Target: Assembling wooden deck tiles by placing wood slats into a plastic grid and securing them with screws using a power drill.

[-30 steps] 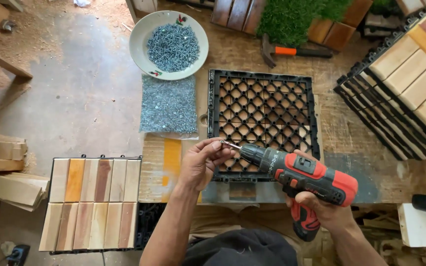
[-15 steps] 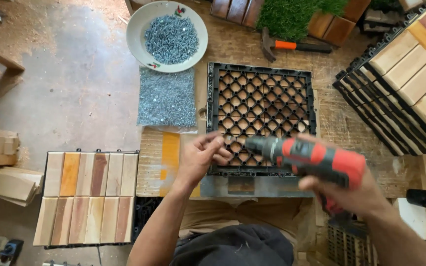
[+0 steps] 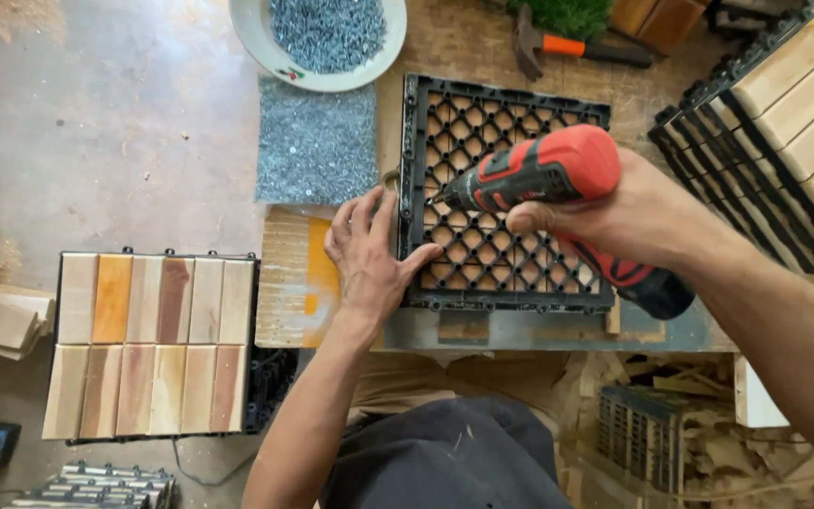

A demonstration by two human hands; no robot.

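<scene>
The left hand (image 3: 369, 259) lies flat, fingers spread, on the black grid's (image 3: 506, 198) left edge, while the right hand (image 3: 628, 212) grips a red drill (image 3: 544, 174) angled onto it.

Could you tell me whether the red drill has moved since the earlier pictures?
Yes. The red drill has come up onto the black grid; earlier it lay at the grid's near edge.
</scene>
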